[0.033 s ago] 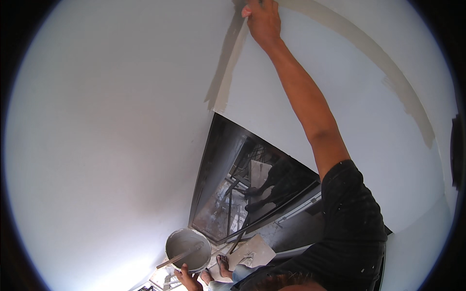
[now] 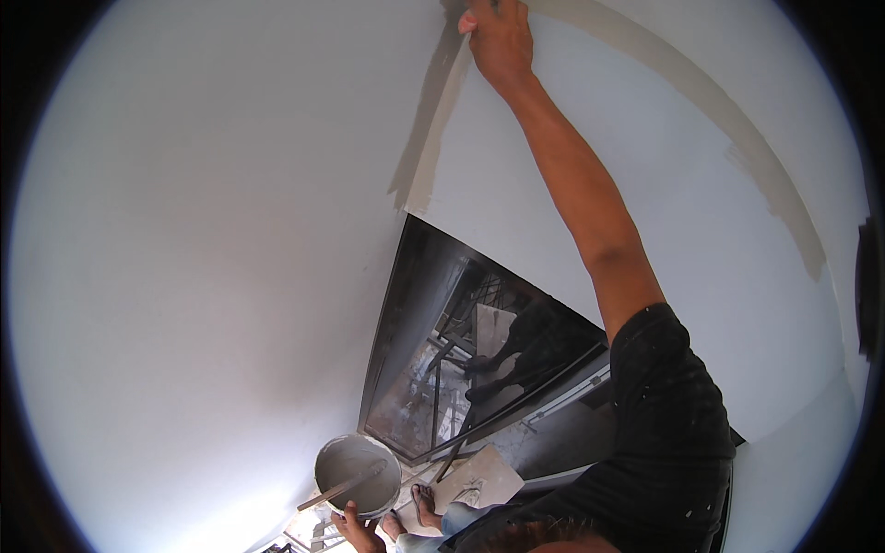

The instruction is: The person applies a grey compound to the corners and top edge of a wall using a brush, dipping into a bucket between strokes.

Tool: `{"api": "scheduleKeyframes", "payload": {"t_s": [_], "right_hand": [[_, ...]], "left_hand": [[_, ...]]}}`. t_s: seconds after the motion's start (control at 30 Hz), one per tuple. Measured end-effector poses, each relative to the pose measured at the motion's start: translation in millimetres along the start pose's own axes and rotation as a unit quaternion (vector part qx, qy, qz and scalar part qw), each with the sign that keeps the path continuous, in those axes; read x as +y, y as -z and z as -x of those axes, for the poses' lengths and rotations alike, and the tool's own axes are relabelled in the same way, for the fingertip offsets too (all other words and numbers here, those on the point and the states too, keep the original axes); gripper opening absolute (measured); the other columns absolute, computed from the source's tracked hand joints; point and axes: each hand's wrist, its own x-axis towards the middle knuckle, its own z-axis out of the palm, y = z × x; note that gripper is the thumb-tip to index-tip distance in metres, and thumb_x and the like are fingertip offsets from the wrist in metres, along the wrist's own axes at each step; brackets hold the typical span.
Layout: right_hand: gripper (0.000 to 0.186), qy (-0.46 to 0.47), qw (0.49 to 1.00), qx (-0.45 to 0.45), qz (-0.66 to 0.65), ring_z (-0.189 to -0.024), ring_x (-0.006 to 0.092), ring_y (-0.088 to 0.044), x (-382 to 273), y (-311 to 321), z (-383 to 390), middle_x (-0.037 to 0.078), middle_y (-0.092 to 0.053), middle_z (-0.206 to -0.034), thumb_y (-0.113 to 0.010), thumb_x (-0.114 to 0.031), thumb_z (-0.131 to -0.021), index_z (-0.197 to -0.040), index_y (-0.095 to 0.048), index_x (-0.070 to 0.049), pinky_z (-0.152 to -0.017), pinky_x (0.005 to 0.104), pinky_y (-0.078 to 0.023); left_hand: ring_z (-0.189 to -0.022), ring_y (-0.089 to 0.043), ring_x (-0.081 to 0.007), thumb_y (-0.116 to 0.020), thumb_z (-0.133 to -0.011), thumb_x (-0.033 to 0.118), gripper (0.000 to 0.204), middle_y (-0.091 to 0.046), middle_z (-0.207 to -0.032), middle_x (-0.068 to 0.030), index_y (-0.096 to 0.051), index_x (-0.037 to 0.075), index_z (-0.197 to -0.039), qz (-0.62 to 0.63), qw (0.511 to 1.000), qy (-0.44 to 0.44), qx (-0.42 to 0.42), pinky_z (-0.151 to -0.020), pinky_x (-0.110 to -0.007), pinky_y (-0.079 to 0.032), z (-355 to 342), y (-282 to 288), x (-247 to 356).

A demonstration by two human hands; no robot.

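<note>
My right hand (image 2: 500, 41) is raised to the top of the view, fingers closed on a small pinkish object (image 2: 467, 22), partly hidden, against a band of wet-looking grey compound (image 2: 433, 111) along the white wall's corner. My left hand (image 2: 355, 527) is low down, gripping the rim and side of a white bucket (image 2: 323, 470) of grey paste. A flat stick (image 2: 336, 490) lies across the bucket, one end in the paste. A second grey band (image 2: 737, 120) curves along the upper right of the pale surface.
A dark glossy panel (image 2: 396, 323) with reflections sits between the white wall (image 2: 184, 230) and pale upper surface (image 2: 701, 240). Below, my sandalled feet (image 2: 423, 505) are beside a beige board (image 2: 484, 475), with dark bars (image 2: 452, 458) near them. A dark object (image 2: 865, 286) is at the right rim.
</note>
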Motion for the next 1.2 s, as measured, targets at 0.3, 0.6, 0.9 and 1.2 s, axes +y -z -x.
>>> {"api": "scheduleKeyframes", "payload": {"t_s": [0.3,0.6,0.9,1.2], "right_hand": [[0.03,-0.004,1.0,-0.001,0.023,-0.104,0.0443,-0.054,-1,2,2,0.032,-0.056,-0.119,-0.061,0.005,-0.077,-0.106,-0.063,0.006,-0.092,0.0487,-0.047],[0.028,-0.008,0.999,-0.029,0.032,-0.102,0.0428,-0.054,4,5,4,0.029,-0.055,-0.12,-0.06,0.004,-0.077,-0.105,-0.064,0.004,-0.092,0.0484,-0.045],[0.023,-0.003,0.999,-0.012,0.049,-0.101,0.0417,-0.055,6,13,5,0.032,-0.053,-0.122,-0.061,0.0,-0.079,-0.102,-0.065,0.002,-0.09,0.0478,-0.046],[0.021,-0.005,0.998,-0.016,0.053,-0.101,0.04,-0.054,6,24,3,0.028,-0.054,-0.121,-0.065,-0.003,-0.078,-0.099,-0.065,0.0,-0.088,0.0472,-0.047]], "left_hand": [[-0.131,-0.046,-0.0375,-0.056,-0.095,0.034,0.062,-0.037,-0.148,-0.0167,-0.029,0.017,-0.147,0.005,1.0,-0.003,0.007,-0.098,-0.054,-0.049,-10,5,-7],[-0.13,-0.046,-0.0372,-0.057,-0.094,0.035,0.062,-0.037,-0.147,-0.0168,-0.03,0.018,-0.147,0.005,1.0,-0.006,0.009,-0.098,-0.055,-0.048,-16,7,-10],[-0.13,-0.046,-0.037,-0.058,-0.094,0.035,0.062,-0.038,-0.146,-0.0168,-0.031,0.018,-0.146,0.002,1.0,-0.012,0.011,-0.098,-0.056,-0.048,-21,11,-13],[-0.129,-0.046,-0.0367,-0.059,-0.093,0.036,0.062,-0.039,-0.145,-0.0169,-0.032,0.018,-0.146,0.001,1.0,-0.019,0.012,-0.099,-0.056,-0.047,-26,13,-17]]}}
